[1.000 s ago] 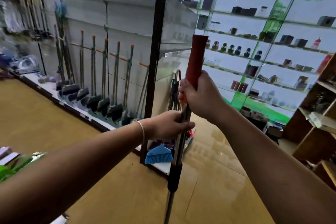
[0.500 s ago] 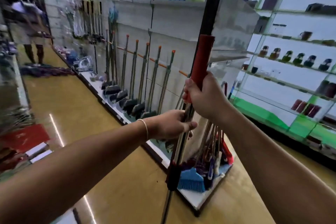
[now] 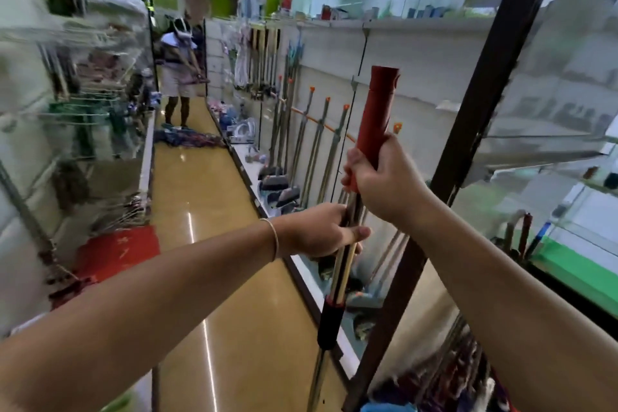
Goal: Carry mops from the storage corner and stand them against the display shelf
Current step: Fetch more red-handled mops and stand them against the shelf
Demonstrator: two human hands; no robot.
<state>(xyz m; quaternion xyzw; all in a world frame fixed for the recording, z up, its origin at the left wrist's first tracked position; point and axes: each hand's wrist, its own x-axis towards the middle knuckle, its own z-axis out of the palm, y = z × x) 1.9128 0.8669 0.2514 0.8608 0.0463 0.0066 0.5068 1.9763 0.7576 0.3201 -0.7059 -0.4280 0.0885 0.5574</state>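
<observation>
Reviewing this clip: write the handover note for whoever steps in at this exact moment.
Right hand grips the mop's red handle grip. Left hand grips the metal shaft lower down.
The mop is upright, off the shelf, mop head out of view.
Display shelf to the right already has a row of mops leaning on it.
Left: stand this mop against the shelf, then let go.

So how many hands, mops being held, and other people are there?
Hands: 2, the left hand and the right hand
Mop held: 1, the mop
Others: 1, a person down the aisle
Total: 4
</observation>
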